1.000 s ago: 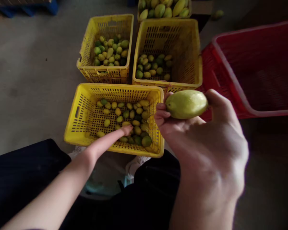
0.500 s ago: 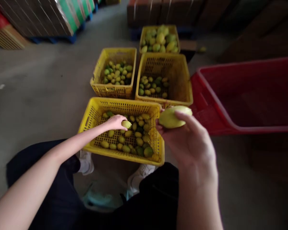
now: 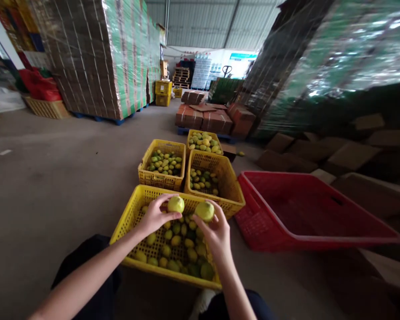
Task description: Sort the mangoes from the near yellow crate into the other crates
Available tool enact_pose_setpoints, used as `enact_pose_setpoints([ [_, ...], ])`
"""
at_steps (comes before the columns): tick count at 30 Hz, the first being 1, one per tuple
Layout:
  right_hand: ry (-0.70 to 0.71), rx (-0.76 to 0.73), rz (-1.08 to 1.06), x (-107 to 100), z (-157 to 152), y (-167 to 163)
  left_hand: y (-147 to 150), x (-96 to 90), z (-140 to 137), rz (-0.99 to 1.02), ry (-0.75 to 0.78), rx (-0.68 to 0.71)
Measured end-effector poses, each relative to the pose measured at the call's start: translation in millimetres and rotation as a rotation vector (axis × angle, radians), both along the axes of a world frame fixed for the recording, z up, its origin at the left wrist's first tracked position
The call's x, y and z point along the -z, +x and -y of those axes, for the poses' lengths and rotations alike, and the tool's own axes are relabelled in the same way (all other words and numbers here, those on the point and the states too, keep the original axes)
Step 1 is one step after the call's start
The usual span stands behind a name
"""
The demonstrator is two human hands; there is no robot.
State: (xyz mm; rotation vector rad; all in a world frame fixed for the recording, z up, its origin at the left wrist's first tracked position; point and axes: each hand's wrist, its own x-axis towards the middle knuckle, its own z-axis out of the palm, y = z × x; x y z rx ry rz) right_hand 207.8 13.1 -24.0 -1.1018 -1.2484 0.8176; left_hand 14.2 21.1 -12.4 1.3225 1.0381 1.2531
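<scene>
My left hand [image 3: 158,215] grips a yellow-green lemon [image 3: 176,204] between thumb and fingers, above the nearest yellow crate. Beside it, my right hand [image 3: 218,231] is closed on another lemon [image 3: 204,211], also yellow-green. A small gap separates the two fruits. Below both hands, the yellow plastic crate [image 3: 166,273] stands in front of my feet, with several loose yellow and green lemons [image 3: 176,241] spread over its slatted floor. My hands and the held fruit cover part of its far side.
Beyond stand a left yellow crate [image 3: 162,181], a right one [image 3: 238,195] and a fuller one [image 3: 205,141], all holding lemons. A large red bin [image 3: 263,240] sits at the right. Wrapped pallet stacks [image 3: 86,62] and flattened cartons [image 3: 216,120] lie farther back.
The view has tilted up, showing more of the warehouse. My left hand has lifted its lemon out of the crate, and my right hand has moved left and forward beside it.
</scene>
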Motion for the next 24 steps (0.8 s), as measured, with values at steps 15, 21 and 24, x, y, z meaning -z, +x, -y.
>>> enact_pose_setpoints([
  [15,0.095,-0.001,0.192,13,-18,-7,-3,10.2,-15,-0.09,0.144,-0.001],
  [21,-0.011,-0.096,-0.094,1,-5,-9,5,6.6,-5,0.258,-0.154,0.128],
  [24,-0.144,-0.192,-0.247,-6,-1,-11,5,1.1,-1,0.466,-0.32,0.154],
])
